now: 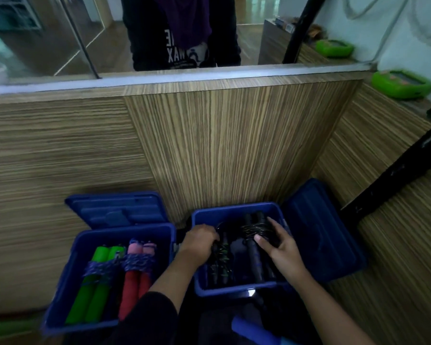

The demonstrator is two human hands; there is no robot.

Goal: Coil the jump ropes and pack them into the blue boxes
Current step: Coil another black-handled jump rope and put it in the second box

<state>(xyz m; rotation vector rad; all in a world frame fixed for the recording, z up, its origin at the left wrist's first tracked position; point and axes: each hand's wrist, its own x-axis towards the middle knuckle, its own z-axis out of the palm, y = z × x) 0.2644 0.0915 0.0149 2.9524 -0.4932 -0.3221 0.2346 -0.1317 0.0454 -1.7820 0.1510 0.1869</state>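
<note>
Two open blue boxes stand side by side on a wooden surface. The left box (pixel 67 275) holds a coiled green-handled jump rope (pixel 95 290) and a coiled red-and-pink-handled rope (pixel 136 277). The right box (pixel 234 210) holds two coiled black ropes. My left hand (pixel 198 241) reaches into its left side, fingers curled on a black rope with green marks (pixel 220 262). My right hand (pixel 279 245) lies on the other black-handled rope (pixel 255 260), thumb and fingers around its wound middle.
Each box's lid stands open behind or beside it: one lid (pixel 115 210) at the back left, another (pixel 319 230) at the right. A wooden partition (pixel 222 145) rises ahead. A person in dark clothes (pixel 182 33) stands beyond it. Green cases (pixel 401 83) sit on the right ledge.
</note>
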